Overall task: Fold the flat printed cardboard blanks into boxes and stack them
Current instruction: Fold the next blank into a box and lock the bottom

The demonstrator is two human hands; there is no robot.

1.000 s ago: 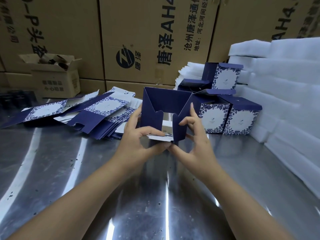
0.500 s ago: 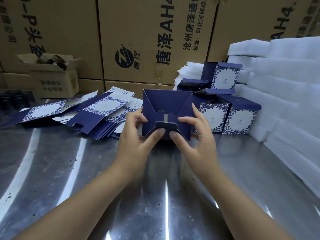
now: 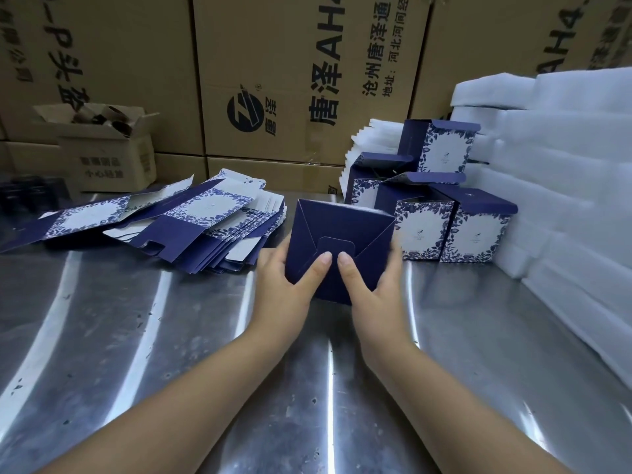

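Holding a dark blue cardboard box (image 3: 337,246) between them, two bare hands meet above the middle of a shiny steel table (image 3: 119,336). The box's closed end faces the camera, its flaps interlocked around a small rounded tab at the centre. The left hand (image 3: 284,289) is clamped on the box's left side and the right hand (image 3: 372,292) on its right side; both thumbs press side by side on the blue face just below the tab, the other fingers wrapped behind the box out of sight.

Toward the far left of the table lies a fanned pile of flat cardboard blanks (image 3: 205,230), dark blue with white panels framed in a blue leaf print; the pile sits just left of the held box. Toward the far right edge stands a cluster of finished blue-and-white printed boxes (image 3: 444,227), upright, touching one another, with more stacked on top and behind. Thick white foam sheets (image 3: 564,172) are piled along the right edge, touching that cluster.

Large brown corrugated cartons (image 3: 273,70) printed with black Chinese characters form a wall behind the table. At the far left corner sits a small open brown carton (image 3: 109,155) holding cardboard tubes
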